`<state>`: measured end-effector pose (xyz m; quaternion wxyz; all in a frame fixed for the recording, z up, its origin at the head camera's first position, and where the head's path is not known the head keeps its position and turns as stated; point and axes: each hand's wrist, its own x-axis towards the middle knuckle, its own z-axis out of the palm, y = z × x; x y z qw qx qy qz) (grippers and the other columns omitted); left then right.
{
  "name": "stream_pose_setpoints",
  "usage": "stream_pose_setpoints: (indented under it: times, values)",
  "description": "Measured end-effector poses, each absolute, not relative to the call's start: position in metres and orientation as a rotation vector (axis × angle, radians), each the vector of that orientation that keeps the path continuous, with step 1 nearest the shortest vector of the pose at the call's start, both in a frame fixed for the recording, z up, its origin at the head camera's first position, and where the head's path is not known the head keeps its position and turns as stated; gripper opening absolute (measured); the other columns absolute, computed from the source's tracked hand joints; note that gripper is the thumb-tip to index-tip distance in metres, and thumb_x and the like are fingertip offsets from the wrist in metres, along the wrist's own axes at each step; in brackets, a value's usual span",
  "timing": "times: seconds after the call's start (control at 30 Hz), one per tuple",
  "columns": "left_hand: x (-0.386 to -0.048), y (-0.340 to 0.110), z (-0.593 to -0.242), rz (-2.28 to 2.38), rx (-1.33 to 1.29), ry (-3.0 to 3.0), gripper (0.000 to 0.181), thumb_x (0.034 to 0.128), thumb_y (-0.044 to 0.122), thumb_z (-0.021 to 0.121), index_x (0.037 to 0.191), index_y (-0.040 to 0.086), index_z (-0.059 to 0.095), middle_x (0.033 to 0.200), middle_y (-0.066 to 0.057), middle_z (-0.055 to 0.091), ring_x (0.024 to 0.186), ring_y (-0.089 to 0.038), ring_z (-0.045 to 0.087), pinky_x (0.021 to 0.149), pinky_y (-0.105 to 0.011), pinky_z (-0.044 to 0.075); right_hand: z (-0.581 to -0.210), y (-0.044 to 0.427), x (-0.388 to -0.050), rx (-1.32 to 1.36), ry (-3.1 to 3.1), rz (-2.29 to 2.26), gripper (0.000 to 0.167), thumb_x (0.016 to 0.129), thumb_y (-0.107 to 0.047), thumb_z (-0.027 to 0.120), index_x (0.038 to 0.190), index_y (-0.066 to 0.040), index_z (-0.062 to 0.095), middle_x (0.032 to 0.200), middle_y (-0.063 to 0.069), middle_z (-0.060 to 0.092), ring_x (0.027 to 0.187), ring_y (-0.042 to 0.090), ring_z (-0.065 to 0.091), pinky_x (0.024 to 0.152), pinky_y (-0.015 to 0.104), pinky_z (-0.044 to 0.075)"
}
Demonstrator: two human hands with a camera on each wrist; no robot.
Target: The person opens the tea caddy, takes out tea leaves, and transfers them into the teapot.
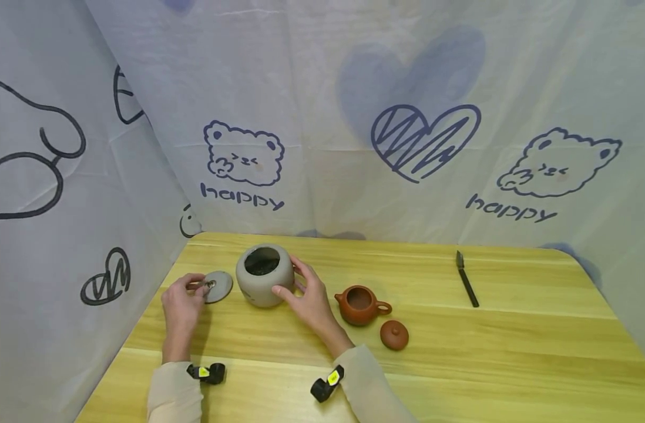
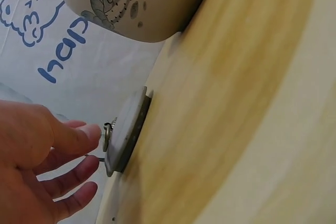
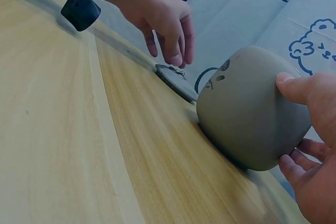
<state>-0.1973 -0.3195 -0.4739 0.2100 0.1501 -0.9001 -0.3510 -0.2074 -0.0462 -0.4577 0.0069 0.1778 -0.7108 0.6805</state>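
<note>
Two bare hands work over a table [image 1: 280,376], a grey jar [image 1: 266,291] standing between them. The right hand [image 1: 312,299] grips the jar, its thumb on the near side and its fingers bent round the wall. Just left of that hand, the jar's mouth is uncovered, with something dark inside; a painted design shows on the wall toward the left hand [image 1: 182,301]. The left hand's fingers are loosely bent, their tips at the ring [image 2: 107,139] on top of a grey lid [image 1: 223,288]; whether they pinch it, one cannot tell. The lid lies flat just right of those fingertips, short of the jar. Right of the right hand sits a red-brown teapot [image 1: 356,314], uncovered, its spout pointing toward that hand; its matching cover [image 1: 394,335] lies farther right, just beside the pot. Well to the right of the same hand lies a black-handled tool [image 1: 467,288]. Beyond both hands hangs a cloth [image 1: 322,94] printed with bears, hearts and "happy."
</note>
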Motion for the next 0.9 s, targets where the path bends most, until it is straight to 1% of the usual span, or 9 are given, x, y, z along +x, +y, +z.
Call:
stream_pose_setpoints:
  times: [0.2, 0.27, 0.33, 0.4, 0.5, 0.57, 0.73, 0.8, 0.9]
  values:
    - [-0.193, -0.319, -0.475, -1.019, 0.38, -2.452, 0.024, 0.0948, 0.004, 0.073, 0.119, -0.001, 0.072, 0.113, -0.023, 0.073, 0.101, -0.039, 0.069, 0.068, -0.018, 0.047, -0.487, -0.051, -0.218, 0.568, -2.229, 2.09, 0.073, 0.093, -0.012, 0.079, 0.156, -0.008, 0.042, 0.156, 0.013, 0.044, 0.141, 0.036, 0.044, 0.111, 0.053, 0.044]
    - [-0.192, -0.317, -0.476, -1.039, 0.372, -2.442, 0.026, 0.0959, 0.005, 0.072, 0.121, -0.001, 0.071, 0.117, -0.02, 0.072, 0.105, -0.036, 0.068, 0.071, -0.015, 0.047, -0.491, -0.051, -0.219, 0.567, -2.246, 2.074, 0.073, 0.093, -0.017, 0.079, 0.156, -0.013, 0.043, 0.156, 0.008, 0.045, 0.141, 0.032, 0.046, 0.11, 0.049, 0.046]
    - [-0.191, -0.314, -0.478, -1.066, 0.354, -2.435, 0.027, 0.0967, 0.005, 0.071, 0.123, -0.001, 0.069, 0.12, -0.019, 0.07, 0.108, -0.036, 0.067, 0.078, -0.021, 0.053, -0.493, -0.049, -0.22, 0.558, -2.265, 2.06, 0.072, 0.092, -0.021, 0.08, 0.155, -0.017, 0.044, 0.155, 0.003, 0.046, 0.14, 0.028, 0.047, 0.11, 0.044, 0.047]
    - [-0.19, -0.311, -0.479, -1.105, 0.323, -2.418, 0.029, 0.0965, 0.004, 0.071, 0.125, -0.001, 0.068, 0.122, -0.019, 0.069, 0.112, -0.036, 0.066, 0.086, -0.034, 0.058, -0.494, -0.047, -0.219, 0.553, -2.273, 2.052, 0.071, 0.093, -0.025, 0.08, 0.154, -0.02, 0.046, 0.154, 0.0, 0.047, 0.138, 0.026, 0.048, 0.109, 0.042, 0.048]
    - [-0.193, -0.305, -0.477, -1.18, 0.261, -2.388, 0.033, 0.096, 0.003, 0.072, 0.128, -0.002, 0.065, 0.123, -0.02, 0.068, 0.113, -0.038, 0.064, 0.092, -0.05, 0.056, -0.491, -0.044, -0.22, 0.533, -2.27, 2.044, 0.068, 0.093, -0.026, 0.079, 0.153, -0.02, 0.048, 0.153, 0.0, 0.048, 0.137, 0.026, 0.05, 0.108, 0.042, 0.049]
    - [-0.194, -0.302, -0.474, -1.24, 0.224, -2.373, 0.034, 0.0965, 0.005, 0.072, 0.129, -0.001, 0.064, 0.123, -0.02, 0.068, 0.113, -0.036, 0.064, 0.093, -0.047, 0.055, -0.488, -0.042, -0.221, 0.528, -2.264, 2.036, 0.065, 0.094, -0.026, 0.079, 0.152, -0.018, 0.05, 0.151, 0.002, 0.05, 0.135, 0.029, 0.052, 0.107, 0.044, 0.05]
    - [-0.194, -0.295, -0.467, -1.451, 0.138, -2.377, 0.043, 0.1005, 0.016, 0.069, 0.14, 0.003, 0.058, 0.134, -0.018, 0.064, 0.118, -0.03, 0.061, 0.094, -0.028, 0.049, -0.482, -0.039, -0.221, 0.502, -2.266, 2.01, 0.052, 0.096, -0.023, 0.076, 0.144, -0.012, 0.058, 0.145, 0.007, 0.055, 0.132, 0.032, 0.054, 0.105, 0.046, 0.051]
    - [-0.193, -0.292, -0.464, -1.535, 0.081, -2.391, 0.05, 0.1014, 0.02, 0.068, 0.146, 0.004, 0.053, 0.141, -0.019, 0.058, 0.125, -0.033, 0.057, 0.102, -0.033, 0.048, -0.478, -0.037, -0.221, 0.495, -2.267, 2.003, 0.045, 0.097, -0.021, 0.075, 0.139, -0.011, 0.062, 0.142, 0.007, 0.058, 0.132, 0.03, 0.055, 0.105, 0.045, 0.051]
    - [-0.194, -0.287, -0.46, -1.617, -0.018, -2.426, 0.06, 0.1021, 0.022, 0.067, 0.153, 0.003, 0.043, 0.151, -0.021, 0.048, 0.135, -0.039, 0.049, 0.11, -0.051, 0.044, -0.469, -0.031, -0.22, 0.503, -2.262, 2.006, 0.038, 0.098, -0.02, 0.073, 0.133, -0.009, 0.066, 0.135, 0.007, 0.063, 0.126, 0.03, 0.059, 0.103, 0.044, 0.053]
